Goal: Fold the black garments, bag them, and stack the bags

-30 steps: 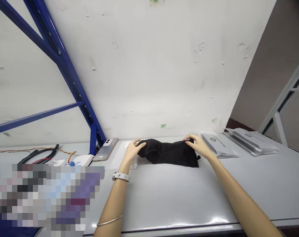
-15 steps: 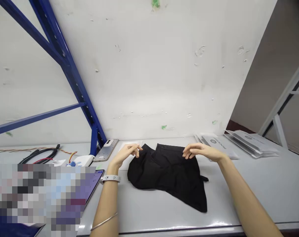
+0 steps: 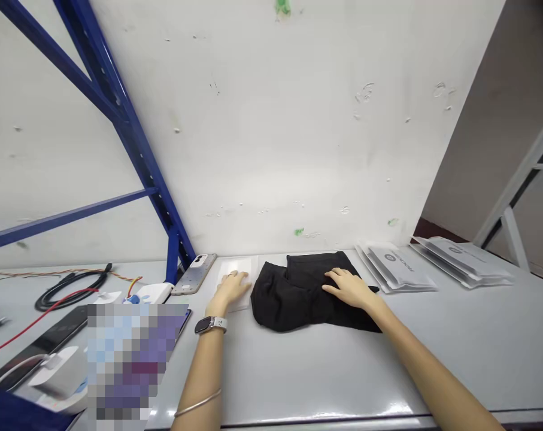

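A black cloth item [image 3: 284, 299] lies loosely bunched on the grey table, its upper right part flat and its left part rounded. My right hand [image 3: 349, 288] rests on the cloth's right part with the fingers spread. Left of the cloth, my left hand [image 3: 233, 287] lies on a thin whitish translucent sheet or bag [image 3: 248, 267], its fingers apart. A watch is on my left wrist and a bangle circles that forearm.
A phone [image 3: 194, 275] lies beside the blue metal frame [image 3: 140, 137]. Printed pale bags [image 3: 399, 269] and another stack [image 3: 466, 263] are at the back right. Cables [image 3: 73, 290], chargers and a power strip occupy the left. The wall [image 3: 271, 149] stands behind the table.
Both hands have lowered, my left onto the pale sheet, my right onto the cloth. The cloth has shifted back, and its lower right corner no longer hangs toward the table's front.
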Motion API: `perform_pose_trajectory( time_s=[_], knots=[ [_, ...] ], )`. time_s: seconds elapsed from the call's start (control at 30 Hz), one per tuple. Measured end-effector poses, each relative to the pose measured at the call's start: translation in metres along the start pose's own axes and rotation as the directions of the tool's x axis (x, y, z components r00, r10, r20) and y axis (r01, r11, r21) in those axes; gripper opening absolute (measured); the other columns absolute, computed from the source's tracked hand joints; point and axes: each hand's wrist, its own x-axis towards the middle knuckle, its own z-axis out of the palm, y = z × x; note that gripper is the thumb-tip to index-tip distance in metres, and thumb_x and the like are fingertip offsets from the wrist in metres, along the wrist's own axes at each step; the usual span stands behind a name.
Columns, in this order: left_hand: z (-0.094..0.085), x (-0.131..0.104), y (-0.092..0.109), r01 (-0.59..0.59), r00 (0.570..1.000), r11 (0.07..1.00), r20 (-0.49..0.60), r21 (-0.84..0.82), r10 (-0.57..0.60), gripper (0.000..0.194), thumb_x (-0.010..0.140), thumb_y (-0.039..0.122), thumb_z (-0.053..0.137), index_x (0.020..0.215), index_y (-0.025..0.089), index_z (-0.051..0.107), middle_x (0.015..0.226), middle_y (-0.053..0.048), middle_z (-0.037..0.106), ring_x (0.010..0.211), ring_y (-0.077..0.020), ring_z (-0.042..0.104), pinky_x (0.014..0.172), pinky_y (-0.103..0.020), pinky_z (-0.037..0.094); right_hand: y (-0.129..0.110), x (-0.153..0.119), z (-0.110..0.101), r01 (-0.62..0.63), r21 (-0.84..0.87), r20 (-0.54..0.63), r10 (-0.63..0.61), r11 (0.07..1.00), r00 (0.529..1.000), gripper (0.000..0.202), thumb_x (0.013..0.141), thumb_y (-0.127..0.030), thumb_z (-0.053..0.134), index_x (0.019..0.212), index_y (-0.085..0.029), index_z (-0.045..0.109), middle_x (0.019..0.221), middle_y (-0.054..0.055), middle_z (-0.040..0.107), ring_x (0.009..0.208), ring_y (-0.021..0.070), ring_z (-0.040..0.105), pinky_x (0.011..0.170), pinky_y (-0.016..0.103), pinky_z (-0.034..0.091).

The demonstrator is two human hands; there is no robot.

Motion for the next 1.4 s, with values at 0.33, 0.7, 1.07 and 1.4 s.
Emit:
perform_pose_trajectory(
  time_s=[0.33,0.7,1.07,1.4],
  knots=[
    [-0.001,-0.003,-0.013,0.107,0.98,0.994,0.17,-0.018,-0.102,0.082,0.074,0.072,0.044,0.141,0.025,0.039,0.157,-0.008,0.012,0.141,-0.0437,0.0,0.109,-0.062,0.009,-0.03,-0.001,0.026,0.187,0.133,0.117,-0.202,0.973,0.972,0.066,0.088,-0.071,0.017,0.147,-0.041,0.019,0.158,-0.005,0.003,0.142,0.0337,-0.008,0.11,0.061,-0.001],
    [-0.005,-0.001,-0.013,0.062,0.981,0.998,0.184,0.011,-0.063,0.064,0.078,0.04,0.046,0.139,0.022,0.041,0.156,-0.01,0.018,0.143,-0.0364,0.007,0.11,-0.057,0.013,-0.035,0.018,0.037,0.143,0.064,0.033,-0.146,0.988,0.989,0.068,0.087,-0.071,0.014,0.147,-0.039,0.021,0.158,-0.004,0.006,0.143,0.0332,-0.004,0.11,0.059,-0.002],
    [-0.003,-0.002,-0.011,0.052,0.986,0.998,0.158,-0.021,-0.049,0.067,0.078,0.031,0.049,0.142,0.018,0.035,0.156,-0.015,0.013,0.142,-0.0402,0.002,0.108,-0.062,0.01,-0.032,0.026,0.04,0.155,0.061,0.017,-0.156,0.986,0.988,0.07,0.086,-0.073,0.013,0.147,-0.039,0.022,0.158,-0.003,0.008,0.143,0.0338,-0.002,0.11,0.06,-0.001],
    [-0.006,-0.001,0.004,-0.024,0.99,0.999,0.138,0.043,0.018,0.059,0.079,0.019,0.044,0.138,0.026,0.041,0.156,-0.008,0.019,0.143,-0.034,0.007,0.109,-0.061,0.013,-0.033,0.021,0.033,0.16,0.067,0.057,-0.164,0.985,0.985,0.068,0.088,-0.071,0.013,0.148,-0.039,0.018,0.158,-0.003,0.004,0.143,0.0324,-0.005,0.111,0.058,-0.002]
  ],
)
